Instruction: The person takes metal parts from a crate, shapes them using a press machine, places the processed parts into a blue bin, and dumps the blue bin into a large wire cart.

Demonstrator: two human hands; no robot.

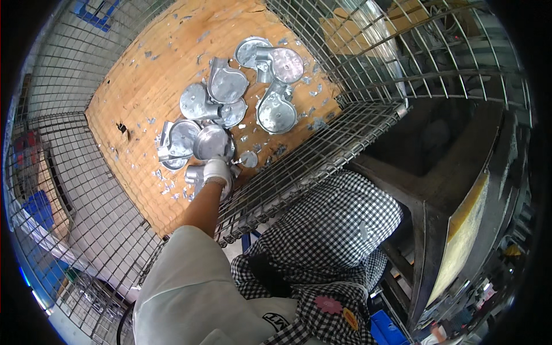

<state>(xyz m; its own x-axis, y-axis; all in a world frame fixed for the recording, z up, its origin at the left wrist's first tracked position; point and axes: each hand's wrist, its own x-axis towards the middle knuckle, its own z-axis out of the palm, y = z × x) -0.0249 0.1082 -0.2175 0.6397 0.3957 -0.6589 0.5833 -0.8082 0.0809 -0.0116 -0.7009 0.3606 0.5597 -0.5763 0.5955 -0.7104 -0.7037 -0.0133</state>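
My left hand [217, 171], in a white glove, reaches down into a wire mesh cage [299, 167] and closes on a silver metal casting [196, 173] lying on the plywood floor [155, 69]. A round casting [211, 142] lies touching the fingertips. Several more silver castings with round heads lie further in, among them one [227, 83] in the middle, one [276, 112] to the right and one [284, 63] at the far end. My right hand is out of view. A white sleeve and a checkered apron [328, 230] fill the lower part of the picture.
Small metal chips [164, 184] are scattered over the plywood. Mesh walls [86, 195] enclose the cage on all sides. A dark metal bin [460, 172] with a yellowish side stands at the right. Blue crates [37, 207] show outside the mesh at the left.
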